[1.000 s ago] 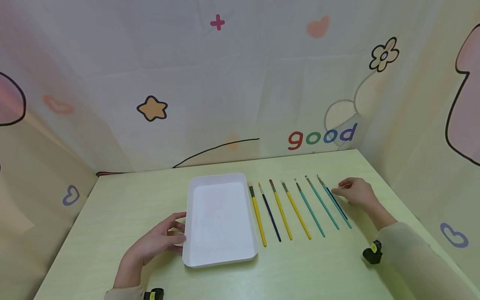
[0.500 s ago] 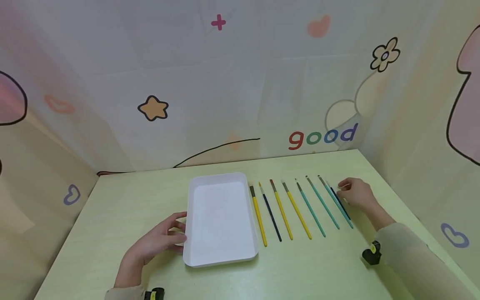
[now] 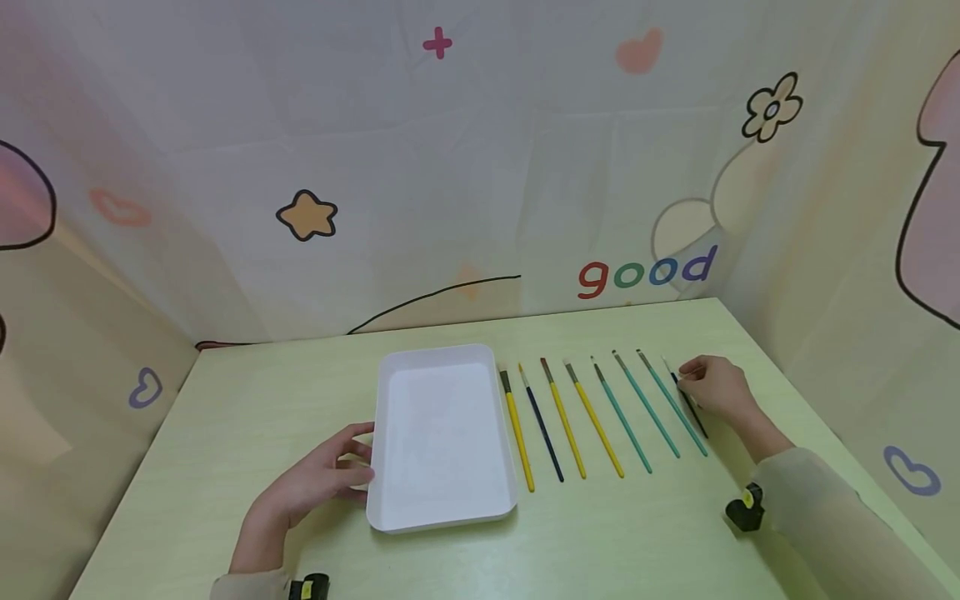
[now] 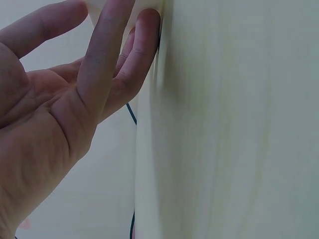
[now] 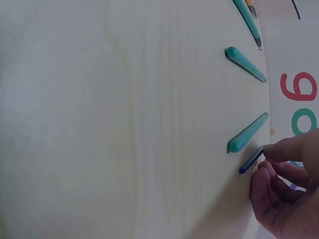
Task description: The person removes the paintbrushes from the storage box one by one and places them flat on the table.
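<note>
In the head view, my left hand rests beside the white tray, its spread fingertips against the tray's left edge. The left wrist view shows these fingers loosely bent close to the table. At the right end of a row of brushes, my right hand pinches a slim dark blue paintbrush between thumb and fingertips. That brush lies slanted, with its pale tip pointing to the back. In the right wrist view, the dark brush's end sticks out from under the fingers, beside a teal paintbrush.
Several paintbrushes lie side by side right of the tray: a yellow one nearest it, a dark one, more yellow ones and teal ones. A printed curtain hangs behind the table.
My right hand has shifted slightly right with the dark blue paintbrush, which lay against the rightmost teal paintbrush and now lies apart from it. The left hand and tray stay put.
</note>
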